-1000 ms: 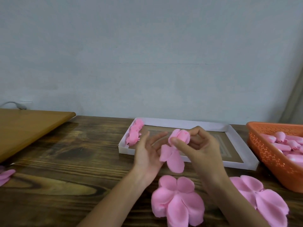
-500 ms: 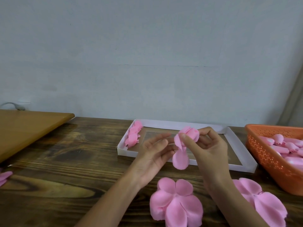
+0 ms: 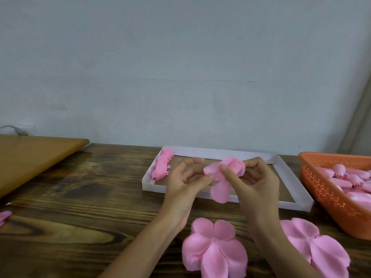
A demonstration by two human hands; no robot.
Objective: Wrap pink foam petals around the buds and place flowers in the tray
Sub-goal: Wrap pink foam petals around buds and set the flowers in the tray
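Observation:
Both hands hold a partly wrapped pink foam flower (image 3: 232,165) above the near edge of the white tray (image 3: 289,177). My right hand (image 3: 255,185) pinches the bud with thumb and fingers. My left hand (image 3: 186,181) grips a loose petal at the flower's left side; another petal (image 3: 220,191) hangs down free. A few finished pink flowers (image 3: 162,165) lie along the tray's left end. Two flat stacks of pink petals lie on the table near me, one (image 3: 214,249) between my forearms, the other (image 3: 321,245) right of my right arm.
An orange perforated basket (image 3: 325,189) of pink buds stands at the right edge. A lighter wooden board (image 3: 34,157) overlaps the dark wooden table at the left. A pink petal scrap (image 3: 4,216) shows at the far left. A grey wall rises behind.
The flower has risen slightly and shifted right over the tray. My left fingers have closed on a side petal, and fewer petals hang loose than a second ago.

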